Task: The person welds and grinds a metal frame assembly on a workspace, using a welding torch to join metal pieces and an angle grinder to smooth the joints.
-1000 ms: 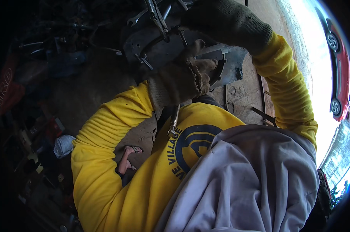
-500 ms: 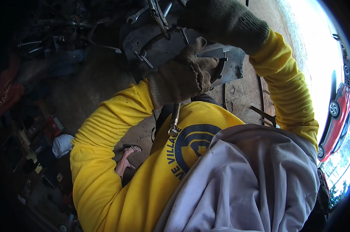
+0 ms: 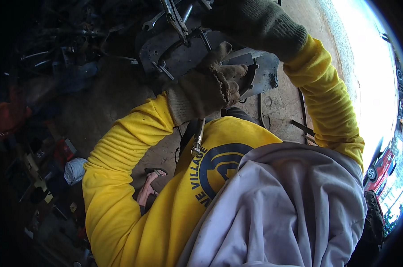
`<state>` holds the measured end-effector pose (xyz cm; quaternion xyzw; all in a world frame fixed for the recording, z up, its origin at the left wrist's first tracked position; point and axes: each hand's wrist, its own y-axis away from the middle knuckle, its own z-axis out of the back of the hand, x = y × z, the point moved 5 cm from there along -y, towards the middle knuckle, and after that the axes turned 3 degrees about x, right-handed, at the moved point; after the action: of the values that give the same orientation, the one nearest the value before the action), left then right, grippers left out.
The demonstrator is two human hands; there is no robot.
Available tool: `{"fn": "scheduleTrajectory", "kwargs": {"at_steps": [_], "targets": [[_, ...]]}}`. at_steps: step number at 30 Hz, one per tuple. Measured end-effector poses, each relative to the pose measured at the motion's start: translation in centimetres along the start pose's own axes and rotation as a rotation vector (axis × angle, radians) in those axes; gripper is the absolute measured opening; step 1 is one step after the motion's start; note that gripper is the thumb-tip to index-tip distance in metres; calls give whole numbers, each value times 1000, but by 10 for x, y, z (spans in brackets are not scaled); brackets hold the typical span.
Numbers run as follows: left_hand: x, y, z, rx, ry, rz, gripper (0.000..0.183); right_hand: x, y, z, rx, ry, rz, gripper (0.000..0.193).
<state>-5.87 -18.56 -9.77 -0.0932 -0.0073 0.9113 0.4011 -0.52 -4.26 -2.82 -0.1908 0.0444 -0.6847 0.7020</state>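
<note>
We see the left hand [image 3: 201,89], in a brown knitted glove, with its thumb raised apart from the partly bent fingers; a curved metal piece [image 3: 254,79] lies at the fingers, between them and a grey metal sheet [image 3: 270,71], and we cannot tell whether they grip it. We find the right hand [image 3: 260,26], likewise gloved, at the upper edge; its fingers merge into shadow, so we cannot judge how far it is open or what it holds. To its left we note pliers [image 3: 177,22] slanting over a dark metal plate [image 3: 147,49], with a wrench [image 3: 152,22] beside them. Below the left wrist, a bar with a rounded metal end [image 3: 198,139] hangs before the yellow sweatshirt [image 3: 228,132].
</note>
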Motion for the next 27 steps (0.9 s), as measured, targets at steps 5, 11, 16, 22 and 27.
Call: {"fn": "scheduleTrajectory", "kwargs": {"at_steps": [5,11,16,22,27], "targets": [[8,3,-28,-68,299,206,24,2,0,-3,25,9,-29,18],[9,7,-34,-95,150,76,40,-11,25,12,74,70,-64,20],[10,4,-41,-138,709,217,43,-41,120,4,-242,-169,-547,26],[16,9,-55,-157,1198,327,48,-45,173,-72,63,114,-701,21],[12,10,-43,-115,409,90,48,-54,188,-100,-80,-113,-938,25]]}}
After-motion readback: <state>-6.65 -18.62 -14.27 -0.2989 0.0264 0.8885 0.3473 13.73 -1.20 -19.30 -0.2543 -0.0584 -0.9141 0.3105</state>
